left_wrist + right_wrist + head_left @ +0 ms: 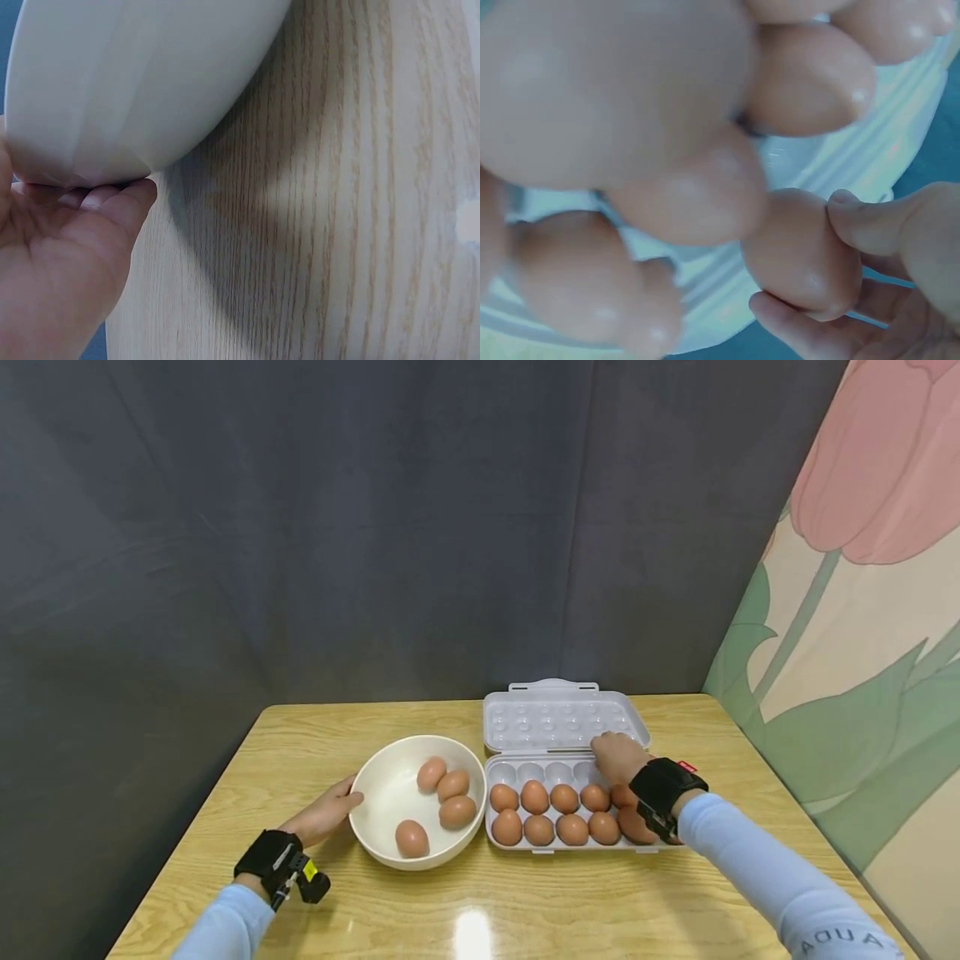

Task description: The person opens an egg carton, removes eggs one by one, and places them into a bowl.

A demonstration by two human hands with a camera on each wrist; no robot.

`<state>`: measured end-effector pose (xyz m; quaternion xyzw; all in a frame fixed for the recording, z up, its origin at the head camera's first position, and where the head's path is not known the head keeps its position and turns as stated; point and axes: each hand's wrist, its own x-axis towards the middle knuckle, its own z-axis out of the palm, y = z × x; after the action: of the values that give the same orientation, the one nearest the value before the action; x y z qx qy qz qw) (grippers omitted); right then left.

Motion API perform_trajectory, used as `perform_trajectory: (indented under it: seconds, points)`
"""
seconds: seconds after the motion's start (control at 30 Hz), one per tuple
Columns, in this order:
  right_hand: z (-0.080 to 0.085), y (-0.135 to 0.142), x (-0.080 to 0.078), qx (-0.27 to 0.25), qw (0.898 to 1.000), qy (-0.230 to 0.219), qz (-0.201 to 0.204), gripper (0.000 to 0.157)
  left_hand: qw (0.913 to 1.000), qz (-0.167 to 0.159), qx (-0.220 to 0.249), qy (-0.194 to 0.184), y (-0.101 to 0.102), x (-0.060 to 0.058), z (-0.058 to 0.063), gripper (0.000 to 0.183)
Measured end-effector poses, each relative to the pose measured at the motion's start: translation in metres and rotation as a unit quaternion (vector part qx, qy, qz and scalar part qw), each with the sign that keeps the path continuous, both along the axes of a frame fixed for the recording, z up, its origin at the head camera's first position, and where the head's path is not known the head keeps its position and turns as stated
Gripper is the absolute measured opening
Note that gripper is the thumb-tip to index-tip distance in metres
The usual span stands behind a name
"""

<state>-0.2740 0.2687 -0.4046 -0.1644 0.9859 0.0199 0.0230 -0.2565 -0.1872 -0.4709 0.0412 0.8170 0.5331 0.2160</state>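
Observation:
My left hand grips the left side of a cream bowl, thumb over the rim. In the left wrist view, its fingers press against the bowl's outside. Several brown eggs lie loose in the bowl. Beside it stands a pale plastic egg carton with its lid raised; brown eggs fill much of its front two rows. My right hand is over the back row at the right. The right wrist view shows that hand pinching an egg between thumb and fingers.
Bowl and carton stand side by side on a wooden table. A dark curtain hangs behind the table. Along the right edge runs a wall painted with a tulip. Some cups at the carton's back left hold no egg.

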Motion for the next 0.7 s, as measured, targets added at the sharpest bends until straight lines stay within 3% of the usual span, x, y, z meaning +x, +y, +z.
perform_trajectory:
  seconds: [0.23, 0.47, 0.7]
  points:
    - [0.015, -0.025, -0.005, -0.031, 0.99, 0.102, 0.089, 0.003, 0.9999, -0.001, 0.011, 0.005, 0.001, -0.001, 0.0, 0.052]
    - [0.03, -0.064, -0.001, -0.045, 0.981, 0.115, 0.149, 0.008, 1.0, 0.006, -0.004, 0.002, 0.0, 0.001, -0.001, 0.052]
    - [0.033, -0.102, 0.01, -0.07, 0.964, 0.136, 0.217, 0.018, 1.0, 0.009, -0.001, -0.002, 0.003, 0.002, -0.003, 0.052]
